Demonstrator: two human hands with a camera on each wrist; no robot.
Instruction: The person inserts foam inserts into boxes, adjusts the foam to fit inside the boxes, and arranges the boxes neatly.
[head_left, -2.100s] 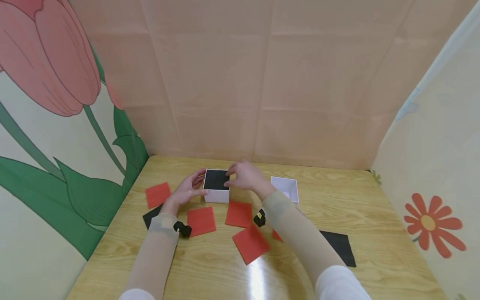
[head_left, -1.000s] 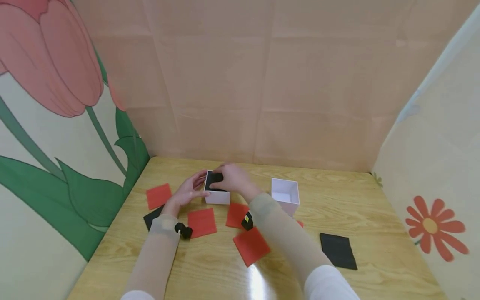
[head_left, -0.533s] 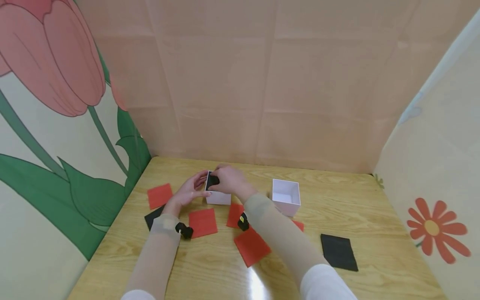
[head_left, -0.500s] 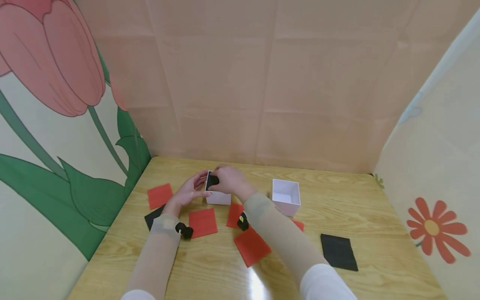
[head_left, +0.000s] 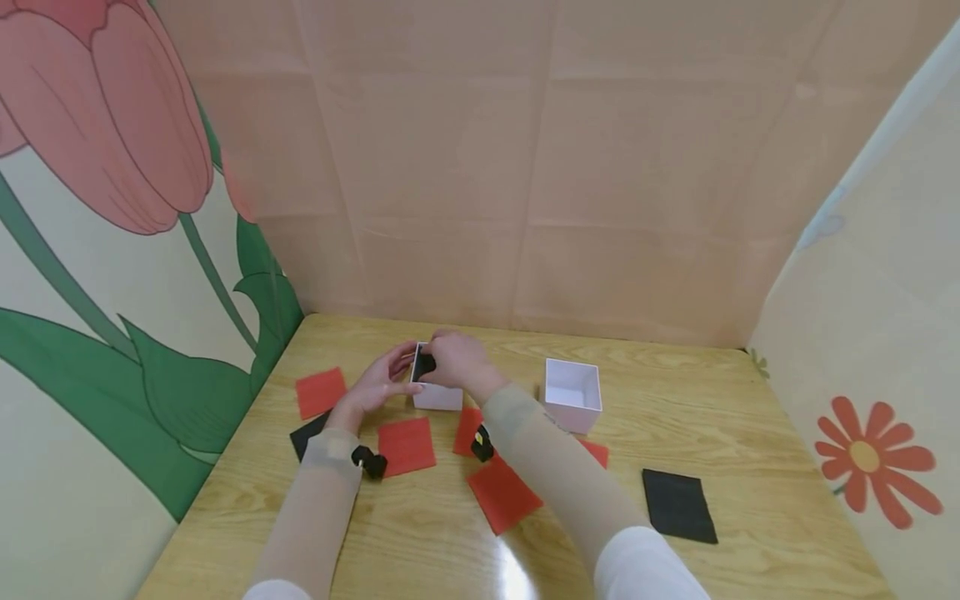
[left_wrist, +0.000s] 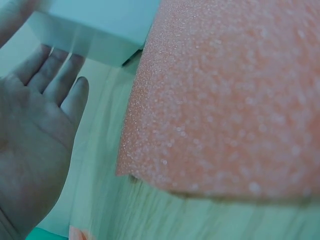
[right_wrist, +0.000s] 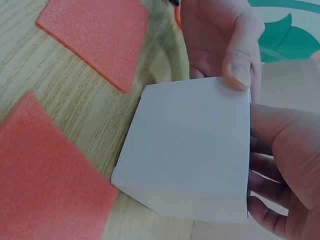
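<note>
A small white box (head_left: 437, 397) stands on the wooden table (head_left: 750, 417), also seen in the right wrist view as the white box (right_wrist: 195, 150). My right hand (head_left: 452, 360) reaches over its top, fingers curled down onto a black foam square (head_left: 423, 365) that sits partly inside the box. Most of the square is hidden by the hand. My left hand (head_left: 377, 383) lies flat against the box's left side, with its thumb (right_wrist: 240, 65) on the near corner. In the left wrist view the left hand (left_wrist: 35, 140) shows an open palm beside the box (left_wrist: 100, 30).
A second white box (head_left: 573, 392), open on top, stands to the right. Several red foam squares (head_left: 407, 444) (head_left: 502, 496) (head_left: 320, 392) lie in front of the boxes. Black squares lie at the right (head_left: 678, 504) and the left (head_left: 307, 433). Paper walls close three sides.
The black square lay flat across the box top; my right hand has moved left over it and pushed it down into the box. The left hand has stayed against the box.
</note>
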